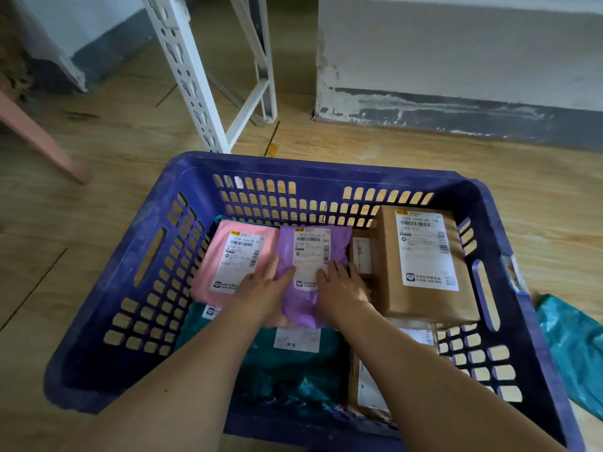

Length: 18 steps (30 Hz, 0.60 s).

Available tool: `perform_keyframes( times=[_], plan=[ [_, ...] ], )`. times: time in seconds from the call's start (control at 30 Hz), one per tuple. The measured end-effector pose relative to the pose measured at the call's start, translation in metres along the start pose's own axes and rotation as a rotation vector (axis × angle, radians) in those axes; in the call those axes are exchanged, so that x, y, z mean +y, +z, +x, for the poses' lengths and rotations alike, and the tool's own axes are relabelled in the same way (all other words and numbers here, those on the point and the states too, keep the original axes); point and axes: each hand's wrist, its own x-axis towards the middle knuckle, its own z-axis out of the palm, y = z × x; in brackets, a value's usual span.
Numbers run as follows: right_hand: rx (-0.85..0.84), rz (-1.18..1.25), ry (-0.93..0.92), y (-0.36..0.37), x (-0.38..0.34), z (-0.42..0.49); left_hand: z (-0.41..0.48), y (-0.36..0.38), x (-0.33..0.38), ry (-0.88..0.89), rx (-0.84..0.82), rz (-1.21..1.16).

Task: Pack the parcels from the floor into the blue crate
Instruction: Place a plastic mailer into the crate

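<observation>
Purple parcel (339, 244) sits under the left hand (261, 288) and right hand (342, 288), both pressing flat, fingers straight — uneven pushing may ride it over the pink parcel (222, 256) left of them

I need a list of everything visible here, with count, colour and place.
blue crate: one, blue, on the floor.
pink parcel: one, pink, far left in crate.
purple parcel: one, purple, beside the pink one.
large brown parcel: one, brown, far right in crate.
small brown box: one, brown, between purple and large brown parcels.
teal parcel: one, teal, near side of crate.
teal bag: one, teal, on floor right of crate.
shelf frame: one, white, behind crate.
left hand: one, flat at purple parcel's left edge.
right hand: one, flat at its right edge.
</observation>
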Motion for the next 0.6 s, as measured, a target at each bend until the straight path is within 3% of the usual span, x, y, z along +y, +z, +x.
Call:
perform_keyframes(
  times=[0.17,0.43,0.5,0.6],
  plan=[
    [-0.033,0.008,-0.026,-0.007,0.004,-0.005,0.004,0.0,0.003,-0.03,-0.027,0.109],
    [0.271,0.218,-0.155,-0.038,0.03,-0.049,-0.009,-0.022,0.015,-0.051,0.037,0.075],
    [0.361,0.255,-0.153,-0.049,0.036,-0.059,-0.016,-0.035,0.025,-0.035,0.119,0.024],
    [0.497,0.347,-0.095,-0.065,0.045,-0.077,-0.027,-0.054,0.046,0.012,0.388,-0.122]
  ],
)
